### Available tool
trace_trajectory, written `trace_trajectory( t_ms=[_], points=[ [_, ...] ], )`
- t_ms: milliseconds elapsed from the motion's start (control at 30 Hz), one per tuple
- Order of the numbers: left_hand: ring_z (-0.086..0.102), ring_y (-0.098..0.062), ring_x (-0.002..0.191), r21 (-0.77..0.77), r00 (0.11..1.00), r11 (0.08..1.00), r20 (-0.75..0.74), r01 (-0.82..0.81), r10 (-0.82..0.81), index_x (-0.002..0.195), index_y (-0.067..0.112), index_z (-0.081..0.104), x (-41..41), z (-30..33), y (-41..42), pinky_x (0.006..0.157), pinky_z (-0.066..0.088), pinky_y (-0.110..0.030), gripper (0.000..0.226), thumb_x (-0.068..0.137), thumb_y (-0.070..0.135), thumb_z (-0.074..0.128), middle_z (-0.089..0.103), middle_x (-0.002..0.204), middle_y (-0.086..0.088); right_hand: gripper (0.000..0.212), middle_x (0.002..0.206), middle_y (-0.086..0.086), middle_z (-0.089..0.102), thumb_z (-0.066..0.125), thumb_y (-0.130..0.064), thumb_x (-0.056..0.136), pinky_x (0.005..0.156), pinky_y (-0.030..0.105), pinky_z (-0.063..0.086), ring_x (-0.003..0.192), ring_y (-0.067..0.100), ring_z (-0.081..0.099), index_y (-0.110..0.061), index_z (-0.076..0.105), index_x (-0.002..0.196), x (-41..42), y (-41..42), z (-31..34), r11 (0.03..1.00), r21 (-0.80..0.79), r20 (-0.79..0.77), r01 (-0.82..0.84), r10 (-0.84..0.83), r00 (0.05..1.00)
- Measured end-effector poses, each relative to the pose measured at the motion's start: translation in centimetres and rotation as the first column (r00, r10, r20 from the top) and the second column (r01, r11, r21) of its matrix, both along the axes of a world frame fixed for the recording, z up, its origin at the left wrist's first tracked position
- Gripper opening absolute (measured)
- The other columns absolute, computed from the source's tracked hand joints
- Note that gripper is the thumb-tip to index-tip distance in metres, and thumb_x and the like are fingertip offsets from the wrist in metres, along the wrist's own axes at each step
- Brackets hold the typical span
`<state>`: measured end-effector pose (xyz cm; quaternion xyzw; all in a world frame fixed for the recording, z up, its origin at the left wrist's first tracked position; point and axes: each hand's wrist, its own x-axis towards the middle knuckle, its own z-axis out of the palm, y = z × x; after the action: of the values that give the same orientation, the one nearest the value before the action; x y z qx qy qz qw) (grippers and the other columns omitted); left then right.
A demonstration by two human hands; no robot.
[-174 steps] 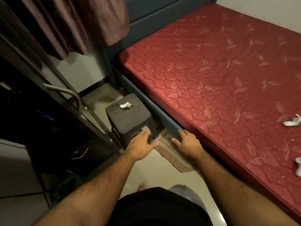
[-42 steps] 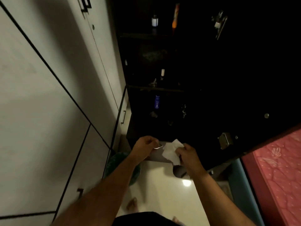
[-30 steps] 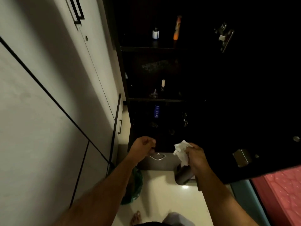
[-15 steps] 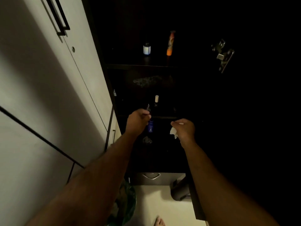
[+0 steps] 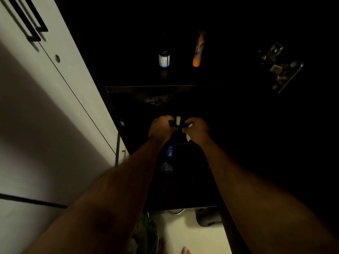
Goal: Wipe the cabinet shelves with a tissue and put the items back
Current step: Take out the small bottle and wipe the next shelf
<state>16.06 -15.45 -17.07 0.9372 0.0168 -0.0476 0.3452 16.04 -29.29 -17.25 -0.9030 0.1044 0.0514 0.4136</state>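
Note:
Both arms reach into the dark open cabinet at its middle shelf [image 5: 205, 143]. My left hand [image 5: 160, 127] has its fingers curled against the dark neck of a white-capped bottle [image 5: 178, 120] standing there; the grip itself is lost in shadow. My right hand [image 5: 197, 130] is just right of that bottle, closed on a crumpled white tissue [image 5: 188, 137]. On the upper shelf [image 5: 165, 88] stand a small dark bottle with a blue-white label [image 5: 164, 59] and an orange spray can [image 5: 198, 50]. A blue bottle [image 5: 170, 151] stands on the shelf below my hands.
White cabinet doors [image 5: 55, 107] with black handles fill the left. The open dark door at right carries a metal hinge [image 5: 280, 66]. Below are a drawer handle [image 5: 176, 211], a dark stool [image 5: 209, 217], a green bag [image 5: 146, 231] and the pale floor.
I picked the tissue off the stool by the bed and turned to the cabinet. In the last second both hands rose from near the drawer to the middle shelf, closing in on the white-capped bottle.

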Motion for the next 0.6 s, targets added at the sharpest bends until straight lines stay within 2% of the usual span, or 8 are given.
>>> trace_trajectory(
  t_ms=[167,267,467,600],
  points=[
    [0.064,-0.027,0.091,0.008,0.999,0.999,-0.005,0.046,-0.046,0.087,0.015,0.069,0.9,-0.7,0.2,0.070,0.044,-0.028,0.008,0.085,0.021,0.063,0.069,0.093,-0.009,0.031,0.109,0.011,0.066,0.071,-0.006,0.083,0.082,0.029,0.047,0.101,0.027,0.063,-0.008,0.067,0.114,1.0,0.6,-0.8,0.995,-0.058,0.025,-0.077,0.079,0.997],
    [0.064,-0.026,0.086,-0.026,0.997,0.997,0.004,0.073,-0.073,0.080,0.016,0.068,1.1,-1.0,0.6,0.069,0.046,-0.029,0.007,0.085,0.021,0.065,0.069,0.087,-0.009,0.025,0.105,0.014,0.068,0.070,-0.006,0.083,0.082,0.032,0.048,0.098,0.028,0.063,-0.006,0.070,0.108,1.4,0.8,-1.1,0.993,-0.063,0.039,-0.104,0.106,0.994],
    [0.069,-0.025,0.082,-0.221,0.997,0.972,0.029,0.076,-0.071,0.101,0.008,0.073,0.9,-1.7,1.4,0.076,0.057,-0.043,0.017,0.085,0.012,0.068,0.073,0.094,-0.009,0.018,0.096,0.014,0.067,0.069,-0.005,0.084,0.079,0.036,0.051,0.087,0.025,0.062,-0.002,0.071,0.101,0.8,0.5,-0.5,0.995,0.039,0.066,-0.091,0.089,0.994],
    [0.070,-0.031,0.087,-0.352,0.997,0.933,-0.014,0.068,-0.078,0.106,0.004,0.070,-0.8,-1.3,1.0,0.075,0.059,-0.045,0.020,0.086,0.004,0.068,0.072,0.102,-0.011,0.018,0.082,0.011,0.062,0.071,-0.005,0.083,0.053,0.021,0.047,0.064,0.014,0.056,0.000,0.071,0.100,-1.6,-0.6,-0.1,0.985,0.154,0.069,-0.071,0.061,0.996]
  ],
)
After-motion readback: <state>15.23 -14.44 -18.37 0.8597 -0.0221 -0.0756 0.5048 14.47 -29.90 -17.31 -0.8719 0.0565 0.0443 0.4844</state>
